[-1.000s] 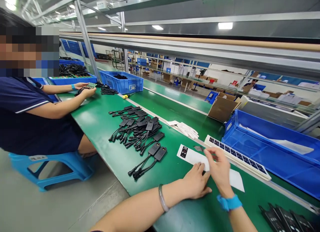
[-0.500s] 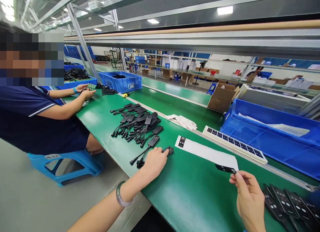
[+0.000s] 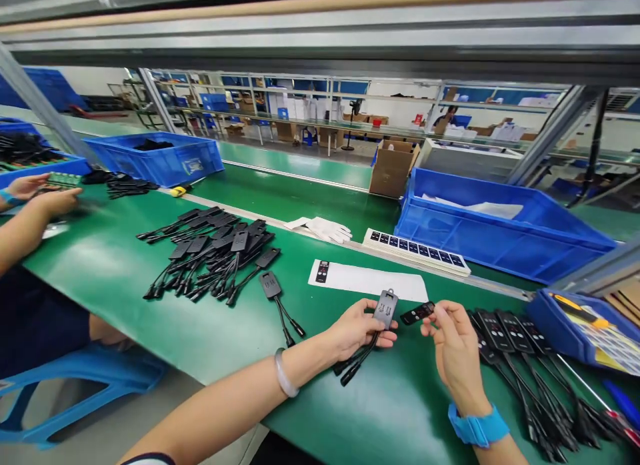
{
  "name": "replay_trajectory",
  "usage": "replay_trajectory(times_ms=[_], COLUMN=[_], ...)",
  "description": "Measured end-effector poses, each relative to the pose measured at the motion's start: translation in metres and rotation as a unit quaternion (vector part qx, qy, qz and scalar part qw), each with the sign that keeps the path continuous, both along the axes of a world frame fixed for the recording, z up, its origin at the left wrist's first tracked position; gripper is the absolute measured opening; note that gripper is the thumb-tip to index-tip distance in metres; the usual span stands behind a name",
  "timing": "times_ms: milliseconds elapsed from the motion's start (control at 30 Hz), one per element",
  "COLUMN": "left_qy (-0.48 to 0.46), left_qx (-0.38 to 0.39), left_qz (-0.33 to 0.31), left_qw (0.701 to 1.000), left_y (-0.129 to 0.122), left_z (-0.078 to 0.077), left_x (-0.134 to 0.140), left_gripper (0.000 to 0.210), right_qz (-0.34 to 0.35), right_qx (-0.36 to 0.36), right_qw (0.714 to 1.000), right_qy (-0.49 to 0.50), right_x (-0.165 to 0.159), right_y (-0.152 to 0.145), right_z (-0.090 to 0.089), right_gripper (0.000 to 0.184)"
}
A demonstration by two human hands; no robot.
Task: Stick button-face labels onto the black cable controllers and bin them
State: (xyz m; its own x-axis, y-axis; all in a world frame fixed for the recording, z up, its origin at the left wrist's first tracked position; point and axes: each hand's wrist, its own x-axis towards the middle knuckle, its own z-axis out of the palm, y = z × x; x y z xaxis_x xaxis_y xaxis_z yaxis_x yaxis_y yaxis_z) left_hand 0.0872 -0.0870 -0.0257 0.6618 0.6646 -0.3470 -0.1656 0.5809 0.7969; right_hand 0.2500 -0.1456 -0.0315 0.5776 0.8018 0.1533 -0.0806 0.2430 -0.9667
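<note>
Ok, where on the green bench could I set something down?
There's bare bench between the co-worker's forearm and the heap of black units, and between your forearms, below your left hand and right hand. It's crowded at the heap and at right, where labelled units lie beside a blue tray.

- At 5 o'clock from the view's centre, the left hand [image 3: 355,335] grips a black module [image 3: 386,308], its leads hanging toward 7 o'clock.
- At 4 o'clock, the right hand [image 3: 455,345] pinches a black label [image 3: 417,313] just beside the module.
- At 12 o'clock from the left hand, a white strip [image 3: 375,281] lies on the green table [image 3: 280,391].
- Toward 9 o'clock, a pile of cabled units [image 3: 220,248].
- At 3 o'clock, a blue bin [image 3: 475,241] behind a label stack [image 3: 415,251].
- At 9 o'clock, near the edge, a co-worker's hand [image 3: 57,201].
</note>
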Motion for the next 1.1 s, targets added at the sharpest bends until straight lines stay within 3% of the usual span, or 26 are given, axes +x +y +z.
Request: replay_trajectory(times_ms=[333, 1100], left_qy=[-0.038, -0.038], left_qx=[0.036, 0.042], left_qz=[-0.078, -0.106], left_qw=[0.996, 0.993], left_y=[-0.018, -0.022], left_z=[-0.005, -0.003], left_x=[-0.01, -0.01], left_gripper=[0.059, 0.044], right_qz=[0.038, 0.044], right_qx=[-0.067, -0.094], right_qw=[0.991, 0.988], right_qy=[-0.107, -0.114], right_x=[-0.011, -0.02], right_y=[-0.006, -0.009], right_z=[-0.001, -0.001], right_gripper=[0.023, 0.021])
